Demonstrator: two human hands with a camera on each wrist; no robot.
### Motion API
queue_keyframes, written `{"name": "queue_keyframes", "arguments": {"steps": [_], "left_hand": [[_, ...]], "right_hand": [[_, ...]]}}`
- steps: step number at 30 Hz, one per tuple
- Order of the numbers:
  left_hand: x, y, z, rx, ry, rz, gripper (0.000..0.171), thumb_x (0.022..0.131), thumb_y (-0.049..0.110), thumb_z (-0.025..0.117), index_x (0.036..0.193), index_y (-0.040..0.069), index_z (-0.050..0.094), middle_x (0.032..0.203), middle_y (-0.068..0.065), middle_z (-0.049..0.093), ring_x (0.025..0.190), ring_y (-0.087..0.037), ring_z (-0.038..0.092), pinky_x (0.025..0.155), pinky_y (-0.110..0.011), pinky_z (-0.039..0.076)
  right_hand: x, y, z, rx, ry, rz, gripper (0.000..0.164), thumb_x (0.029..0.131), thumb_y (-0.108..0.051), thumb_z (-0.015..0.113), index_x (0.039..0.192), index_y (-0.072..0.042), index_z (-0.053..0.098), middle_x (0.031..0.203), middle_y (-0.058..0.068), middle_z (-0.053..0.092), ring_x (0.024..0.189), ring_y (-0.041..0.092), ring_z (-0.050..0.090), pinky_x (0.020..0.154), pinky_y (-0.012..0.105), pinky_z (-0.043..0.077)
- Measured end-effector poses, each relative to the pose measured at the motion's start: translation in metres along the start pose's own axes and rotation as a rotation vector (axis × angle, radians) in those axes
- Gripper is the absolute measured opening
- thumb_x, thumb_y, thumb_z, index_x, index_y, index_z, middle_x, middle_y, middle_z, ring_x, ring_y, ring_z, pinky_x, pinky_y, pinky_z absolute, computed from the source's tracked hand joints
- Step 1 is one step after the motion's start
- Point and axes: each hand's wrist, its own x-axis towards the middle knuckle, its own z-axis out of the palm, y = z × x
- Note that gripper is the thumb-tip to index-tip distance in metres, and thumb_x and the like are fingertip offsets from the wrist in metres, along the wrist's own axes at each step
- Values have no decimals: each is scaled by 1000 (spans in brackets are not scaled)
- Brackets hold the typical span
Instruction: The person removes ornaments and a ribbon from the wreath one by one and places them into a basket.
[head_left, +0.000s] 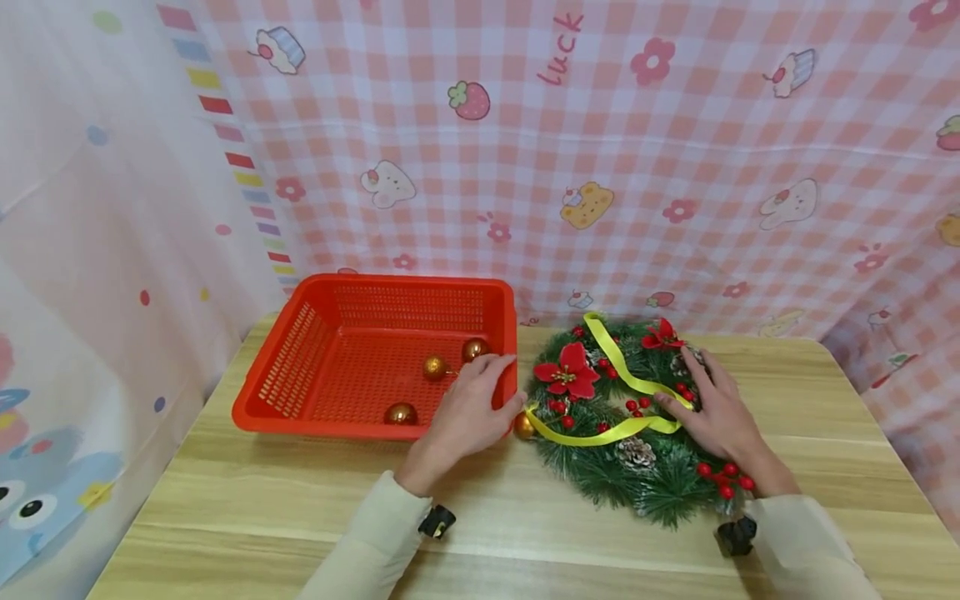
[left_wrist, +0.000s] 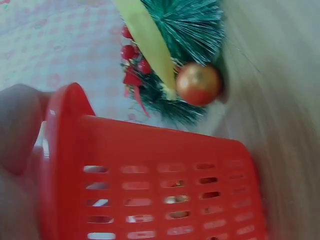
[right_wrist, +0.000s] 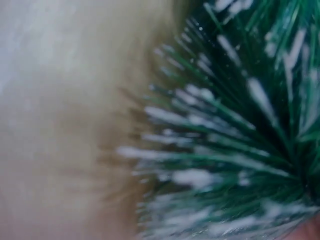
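A red plastic basket (head_left: 330, 429) stands on the table, its slotted wall (left_wrist: 165, 150) large in the left wrist view. My left hand (head_left: 468, 408) lies over its right front corner, thumb and fingers at the rim; I cannot tell whether they grip it. On the right lies a green wreath (head_left: 667, 479) with red flowers, berries and pinecones. A yellow ribbon (head_left: 626, 367) trails across it. My right hand (head_left: 723, 408) rests on the wreath's right side with fingers spread, thumb beside the ribbon. Frosted needles (right_wrist: 215, 150) fill much of the right wrist view.
Gold balls (head_left: 435, 367) lie inside the basket. Another gold ball (left_wrist: 199, 84) sits between basket and wreath, at the ribbon's end. A pink checked cloth (head_left: 450, 208) hangs behind the wooden table (head_left: 247, 517); a white printed cloth (head_left: 97, 250) hangs on the left.
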Motion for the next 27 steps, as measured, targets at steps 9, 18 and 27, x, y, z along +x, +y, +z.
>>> {"name": "queue_keyframes", "arguments": {"steps": [9, 18, 27], "left_hand": [[-18, 34, 7, -352, 94, 175, 36, 95, 17, 64, 130, 11, 59, 132, -4, 60, 124, -21, 54, 104, -43, 44], [-35, 50, 46, -619, 24, 64, 44, 98, 13, 60, 140, 12, 48, 141, -10, 51, 133, -25, 47, 112, -42, 39], [-37, 48, 67, -559, 68, -72, 53, 101, 14, 52, 151, 15, 34, 155, -3, 36, 146, -22, 28, 116, -55, 27]], "right_hand": [[-1, 1, 2, 10, 28, -17, 87, 97, -52, 53, 161, -15, 7, 162, 27, 6, 141, 58, 14, 96, 80, 23], [0, 3, 3, 9, 37, -24, 87, 97, -52, 53, 161, -15, 8, 161, 28, 9, 140, 58, 15, 97, 79, 23], [0, 3, 4, 10, 36, -22, 86, 97, -52, 53, 161, -15, 8, 161, 28, 8, 139, 59, 16, 97, 80, 23]]}}
